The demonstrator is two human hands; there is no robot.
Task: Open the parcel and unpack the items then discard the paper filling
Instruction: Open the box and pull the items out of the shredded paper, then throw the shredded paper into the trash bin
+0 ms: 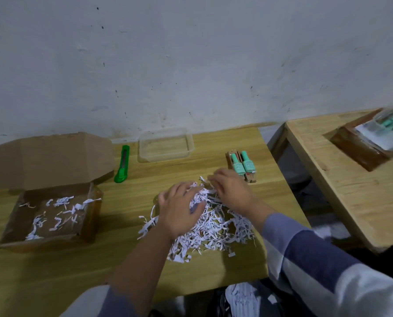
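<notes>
A heap of white shredded paper filling (213,229) lies on the wooden table (145,266). My left hand (179,209) rests palm down on the heap's left side, fingers spread. My right hand (232,188) presses on the heap's far edge, fingers curled into the strips. The open cardboard parcel (51,216) sits at the left, lid folded back, with a few paper strips inside. Two mint-green bottles (242,164) lie side by side on a small card just beyond my right hand.
A green utility knife (123,164) lies beside the parcel's lid. A clear plastic tub (165,144) stands near the wall. A second table (351,186) at the right holds another box (371,143) with similar items. More shredded paper (241,298) lies below the table's front edge.
</notes>
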